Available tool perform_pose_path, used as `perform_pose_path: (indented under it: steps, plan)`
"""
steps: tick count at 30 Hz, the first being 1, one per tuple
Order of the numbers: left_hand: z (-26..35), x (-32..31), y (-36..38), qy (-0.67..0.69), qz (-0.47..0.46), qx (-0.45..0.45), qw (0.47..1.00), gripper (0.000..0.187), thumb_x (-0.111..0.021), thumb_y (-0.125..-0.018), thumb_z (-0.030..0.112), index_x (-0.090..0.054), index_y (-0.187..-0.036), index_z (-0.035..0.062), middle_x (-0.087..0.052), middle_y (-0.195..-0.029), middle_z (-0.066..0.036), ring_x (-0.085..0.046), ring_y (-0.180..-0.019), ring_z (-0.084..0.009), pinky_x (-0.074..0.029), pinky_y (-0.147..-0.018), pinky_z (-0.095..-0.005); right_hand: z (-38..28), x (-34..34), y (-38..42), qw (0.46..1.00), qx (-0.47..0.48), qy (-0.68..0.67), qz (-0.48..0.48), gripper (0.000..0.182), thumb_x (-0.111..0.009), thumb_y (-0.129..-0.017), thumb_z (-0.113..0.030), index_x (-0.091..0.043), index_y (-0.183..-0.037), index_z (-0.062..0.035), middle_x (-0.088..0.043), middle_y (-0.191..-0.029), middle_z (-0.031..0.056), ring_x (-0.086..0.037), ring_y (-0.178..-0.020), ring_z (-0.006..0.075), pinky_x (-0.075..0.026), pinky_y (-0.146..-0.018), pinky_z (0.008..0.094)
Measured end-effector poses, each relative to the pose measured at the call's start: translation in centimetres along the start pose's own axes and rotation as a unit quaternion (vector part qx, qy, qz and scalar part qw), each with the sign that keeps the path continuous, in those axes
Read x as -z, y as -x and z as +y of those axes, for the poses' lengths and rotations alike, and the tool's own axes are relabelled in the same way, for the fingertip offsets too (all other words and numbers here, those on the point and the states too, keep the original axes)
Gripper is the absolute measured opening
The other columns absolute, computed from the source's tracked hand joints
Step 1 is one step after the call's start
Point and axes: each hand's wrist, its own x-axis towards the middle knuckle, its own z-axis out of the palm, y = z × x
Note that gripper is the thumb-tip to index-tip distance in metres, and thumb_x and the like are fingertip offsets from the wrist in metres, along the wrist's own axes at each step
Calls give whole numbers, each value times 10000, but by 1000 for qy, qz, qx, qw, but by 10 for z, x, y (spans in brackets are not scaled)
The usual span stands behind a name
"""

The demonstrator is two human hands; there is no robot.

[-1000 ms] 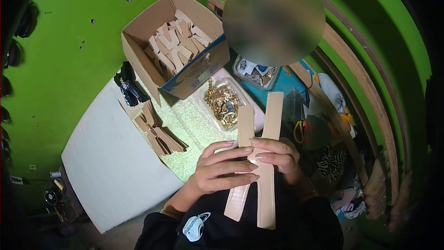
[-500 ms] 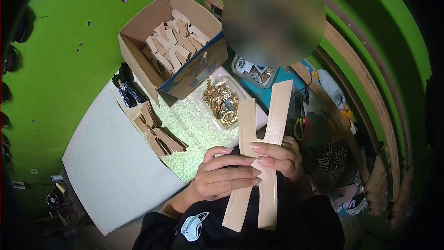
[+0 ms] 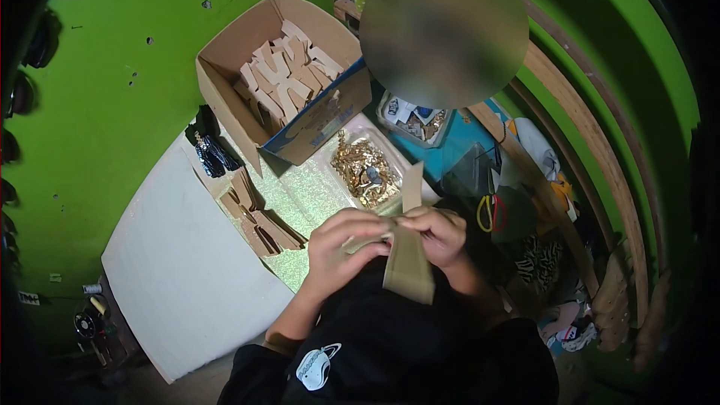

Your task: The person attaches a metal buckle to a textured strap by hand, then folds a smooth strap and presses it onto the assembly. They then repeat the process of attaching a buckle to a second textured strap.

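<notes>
Both hands meet close to the person's chest, over a dark garment. The left hand [image 3: 341, 251] is curled, fingers bent over, and grips the near end of a tan strap piece [image 3: 409, 270] along its left edge. The right hand [image 3: 439, 234] is likewise closed, thumb and fingers pinching the same piece from the right side, just beside the left hand so that the two nearly touch. The tan strap piece hangs below the fingers as a flat tab, while a narrow strip of it sticks up past the right hand's knuckles.

Just beyond the hands stands a clear tray [image 3: 341, 172] holding gold metal fittings [image 3: 364, 169], resting on a glittery light-green sheet [image 3: 304, 199]. To the left of the left hand lies a fanned stack of brown cut pieces [image 3: 255, 217] on a white board [image 3: 176, 270]. Farther beyond, well apart from the hands, sits a cardboard box [image 3: 232, 56] filled with more tan strap pieces. To the right of the right hand, scissors with yellow and red handles [image 3: 491, 211] lie among clutter. A second person sits beyond the tray, face blurred.
</notes>
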Motion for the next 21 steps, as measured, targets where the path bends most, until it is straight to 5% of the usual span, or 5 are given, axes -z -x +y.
perform_pose_path:
  steps: [4,6,8,12,21]
  plan:
    - [-26,-3,2,137,65,159,976,265,-691,-657,-3,-593,-899,-44,-585,-929,-70,-550,-875,-136,-422,-790,-253,9,-22,14,947,-243,-211,-8,83,-596,-764,-19,-542,-751,43,-619,-697,102,-611,-626,117,-492,-513,225]
    - [-40,2,6,156,44,203,966,229,-666,-688,-12,-590,-902,-44,-567,-978,-74,-547,-870,-117,-429,-772,-243,10,-25,14,936,-265,-230,-23,73,-565,-787,-15,-528,-770,45,-614,-716,95,-608,-643,116,-493,-529,225]
    - [-45,3,7,169,73,221,958,175,-649,-686,-56,-580,-847,-47,-618,-798,-82,-583,-735,-115,-467,-677,-229,14,-29,15,925,-287,-247,-40,66,-533,-810,-12,-513,-789,47,-610,-735,88,-605,-659,116,-495,-545,225]
    - [-54,-1,7,85,107,139,981,49,-609,-749,-11,-594,-794,-24,-585,-714,-28,-548,-670,-77,-444,-618,-208,20,-34,18,887,-313,-340,7,71,-502,-832,-19,-486,-872,38,-585,-785,86,-599,-691,123,-487,-593,215]
    - [-57,-9,7,79,136,181,971,83,-587,-768,15,-528,-747,-39,-467,-708,-17,-438,-667,-68,-368,-607,-192,24,-34,12,874,-342,-344,-22,78,-498,-827,-3,-483,-897,27,-578,-821,77,-583,-653,105,-466,-560,193]
